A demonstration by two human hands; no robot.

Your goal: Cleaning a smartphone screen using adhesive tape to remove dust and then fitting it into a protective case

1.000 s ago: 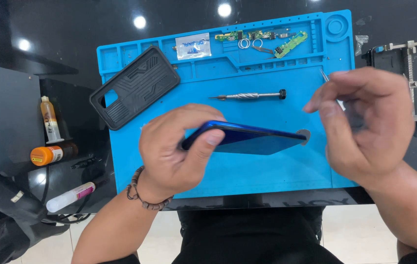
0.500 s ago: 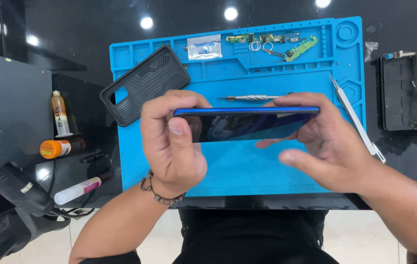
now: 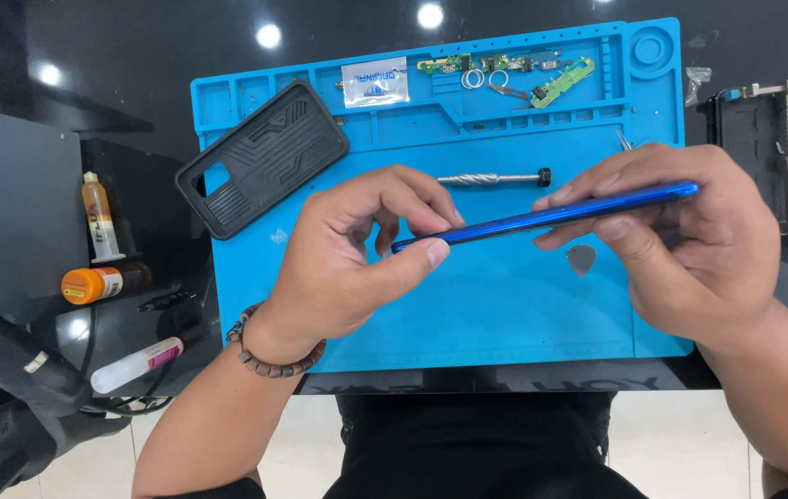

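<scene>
A thin blue phone (image 3: 546, 218) is held edge-on above the blue work mat (image 3: 468, 305). My left hand (image 3: 352, 259) pinches its left end between thumb and fingers. My right hand (image 3: 680, 240) grips its right end, fingers over the top edge and thumb underneath. A grey triangular pick (image 3: 581, 259) lies on the mat just below the phone. A metal screwdriver (image 3: 495, 177) lies on the mat behind my hands.
A black phone case (image 3: 262, 159) rests across the mat's upper left corner. Small green circuit boards (image 3: 555, 83), rings and a clear packet (image 3: 375, 81) sit in the mat's top trays. Glue bottles (image 3: 98, 217) and a tube (image 3: 140, 362) lie at left; a black metal fixture (image 3: 782, 152) stands at right.
The phone has turned from showing its face to edge-on and tilted up at the right. My right hand shifted to grip its right end. The pick now lies on the mat.
</scene>
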